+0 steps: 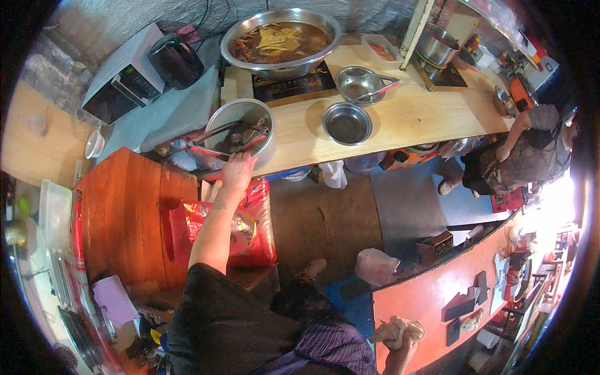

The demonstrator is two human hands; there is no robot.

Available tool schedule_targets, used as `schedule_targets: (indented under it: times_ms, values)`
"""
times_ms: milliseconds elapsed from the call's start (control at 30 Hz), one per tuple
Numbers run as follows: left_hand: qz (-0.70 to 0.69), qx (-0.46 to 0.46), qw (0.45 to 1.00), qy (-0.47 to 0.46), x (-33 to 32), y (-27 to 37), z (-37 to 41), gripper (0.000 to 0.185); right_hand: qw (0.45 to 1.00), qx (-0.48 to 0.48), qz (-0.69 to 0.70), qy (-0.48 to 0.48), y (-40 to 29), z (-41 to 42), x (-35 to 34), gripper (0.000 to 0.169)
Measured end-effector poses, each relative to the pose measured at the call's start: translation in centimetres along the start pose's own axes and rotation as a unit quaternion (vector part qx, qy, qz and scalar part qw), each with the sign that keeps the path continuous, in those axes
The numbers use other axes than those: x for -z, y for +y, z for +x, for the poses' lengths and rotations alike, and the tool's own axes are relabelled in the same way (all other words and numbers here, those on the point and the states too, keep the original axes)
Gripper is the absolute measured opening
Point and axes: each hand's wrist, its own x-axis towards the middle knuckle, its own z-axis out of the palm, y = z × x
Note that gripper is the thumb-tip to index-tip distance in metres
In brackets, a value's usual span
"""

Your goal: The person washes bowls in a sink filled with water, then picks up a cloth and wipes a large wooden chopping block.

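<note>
My left hand (pixel 238 171) is at the near rim of a tall metal pot (pixel 267 152), beside red-handled tongs (pixel 211 151) lying across its mouth. Whether its fingers hold the rim or a handle cannot be told. Low at the right, my right hand (pixel 404 354) grips a crumpled pale cloth (pixel 398 330) next to the edge of a reddish table. Behind the pot, a wide steel basin (pixel 335 44) of brown broth with yellow sheets on top stands over an induction cooker (pixel 293 86). Two steel bowls (pixel 347 123) (pixel 358 84) stand to the right, the farther one with tongs across it.
A microwave (pixel 124 72) and black kettle (pixel 176 61) stand at the upper left. Red packages (pixel 262 225) lie below the wooden counter (pixel 403 110). Another person (pixel 520 154) stands at the far right. Phones (pixel 459 307) lie on the reddish table (pixel 412 295). A pale plastic bag (pixel 375 267) is by its edge.
</note>
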Motion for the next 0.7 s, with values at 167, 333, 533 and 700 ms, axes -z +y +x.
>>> schedule_targets:
  times_ms: [167,333,533,700]
  values:
    - [-0.005,-0.003,1.0,0.026,1.0,2.1,0.1,0.022,1.0,-0.005,0.002,0.002,-0.6,0.6,-1.2,0.044]
    - [-0.042,0.052,0.998,0.018,1.4,4.3,0.0,0.017,1.0,0.01,0.003,-0.009,-0.7,0.7,-1.5,0.043]
    - [-0.043,0.019,0.998,0.044,-0.9,4.3,0.7,0.02,1.0,0.01,0.004,-0.012,0.1,0.1,-1.2,0.042]
    - [-0.09,-0.004,0.985,0.145,2.8,9.1,1.8,0.063,0.999,0.026,0.035,0.019,2.0,-1.1,0.9,0.041]
